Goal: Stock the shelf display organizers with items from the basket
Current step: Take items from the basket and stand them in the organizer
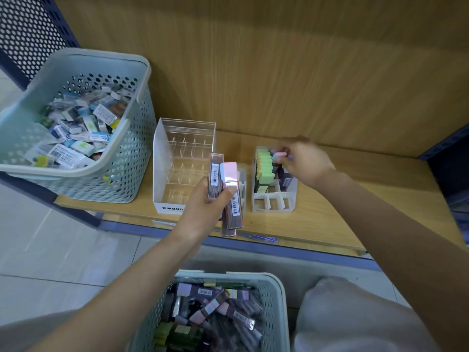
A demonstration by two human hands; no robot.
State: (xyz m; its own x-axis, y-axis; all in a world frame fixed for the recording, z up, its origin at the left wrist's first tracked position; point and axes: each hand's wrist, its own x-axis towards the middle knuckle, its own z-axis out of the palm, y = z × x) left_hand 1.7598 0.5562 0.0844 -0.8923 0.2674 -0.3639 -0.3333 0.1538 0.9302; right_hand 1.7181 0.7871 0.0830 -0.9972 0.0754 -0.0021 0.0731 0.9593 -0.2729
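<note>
My left hand grips several slim dark lead cases with pink caps above the shelf's front edge. My right hand pinches one pastel-capped case at the back of a white slotted organizer, beside a row of green-capped cases standing in it. A clear acrylic organizer with empty dividers stands to the left. A pale green basket full of more cases sits below, between my knees.
A second perforated basket filled with small boxed erasers sits on the wooden shelf at the left. A wood-grain back panel rises behind. Dark metal uprights frame both sides. Tiled floor lies below left.
</note>
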